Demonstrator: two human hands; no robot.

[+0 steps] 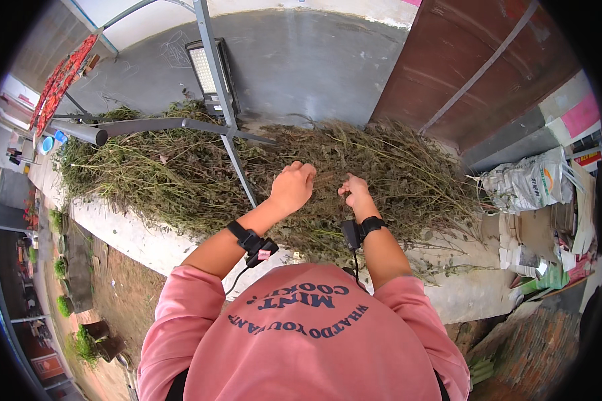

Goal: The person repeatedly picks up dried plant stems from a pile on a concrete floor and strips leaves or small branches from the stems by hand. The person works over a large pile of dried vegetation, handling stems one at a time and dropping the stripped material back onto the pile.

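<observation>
A long heap of drying, stemmy plants [180, 170] lies on a pale concrete ledge before me, greener at the left and browner at the right. Over its middle is my left hand [293, 186], fingers curled, the back of the hand towards the camera. Close by on the right, my right hand [354, 189] has its fingers bent and the thumb and forefinger near each other, at the brown stems. Whether either hand grips a stem cannot be made out. Both wrists wear black straps with small devices and cables.
A grey metal frame [238, 168] crosses the heap left of my hands. Behind stand an LED floodlight [203, 70], a grey wall [306, 65] and a brown metal door [461, 60]. A white woven sack [527, 183] and stacked cardboard [537, 228] lie at the right.
</observation>
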